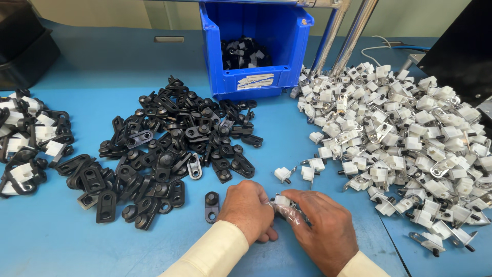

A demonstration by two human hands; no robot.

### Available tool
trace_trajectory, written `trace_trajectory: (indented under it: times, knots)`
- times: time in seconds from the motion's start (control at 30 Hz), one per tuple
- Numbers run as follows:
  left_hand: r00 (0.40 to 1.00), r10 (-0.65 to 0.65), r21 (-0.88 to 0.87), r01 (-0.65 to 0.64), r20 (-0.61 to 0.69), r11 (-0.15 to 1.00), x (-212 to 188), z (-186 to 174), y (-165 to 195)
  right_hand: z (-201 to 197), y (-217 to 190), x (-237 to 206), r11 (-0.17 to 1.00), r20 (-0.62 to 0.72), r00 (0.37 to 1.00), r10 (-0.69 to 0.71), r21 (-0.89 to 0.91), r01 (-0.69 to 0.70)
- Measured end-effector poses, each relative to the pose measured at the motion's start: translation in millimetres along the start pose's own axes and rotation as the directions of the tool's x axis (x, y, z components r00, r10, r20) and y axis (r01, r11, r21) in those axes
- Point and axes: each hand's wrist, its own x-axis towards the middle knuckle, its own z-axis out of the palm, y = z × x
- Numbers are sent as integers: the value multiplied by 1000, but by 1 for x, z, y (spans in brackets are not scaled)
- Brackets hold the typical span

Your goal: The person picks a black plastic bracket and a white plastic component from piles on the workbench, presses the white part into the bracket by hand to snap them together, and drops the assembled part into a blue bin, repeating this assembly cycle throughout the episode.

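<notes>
Matt black plastic brackets (pixel 169 149), white plastic clips (pixel 405 143) with shiny metal tabs, glossy blue plastic bin (pixel 287 66).

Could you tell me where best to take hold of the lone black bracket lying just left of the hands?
Probably pinch the black bracket across its long flat edges, coming straight down from above. It lies flat, apart from the black pile, with its raised stud at the far end; the left hand is nearest.

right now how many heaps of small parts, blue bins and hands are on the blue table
heaps of black flat plastic parts: 1
heaps of white plastic-and-metal parts: 1
heaps of joined black-and-white parts: 1
blue plastic bins: 1
hands, left hand and right hand: 2
total: 6
</notes>
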Motion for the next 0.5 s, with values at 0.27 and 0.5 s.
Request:
trace_trajectory:
  times: [0.27, 0.5]
  knots:
    - [999, 44, -46, -44, -1, 998, 8, 5, -2, -10, 12, 11, 993, 160, 983, -94, 85, 82]
    - [999, 45, -25, -45, -11, 999, 15, 9, -7, -13, 11, 31, 906, 450, 787, 423, -239, -351]
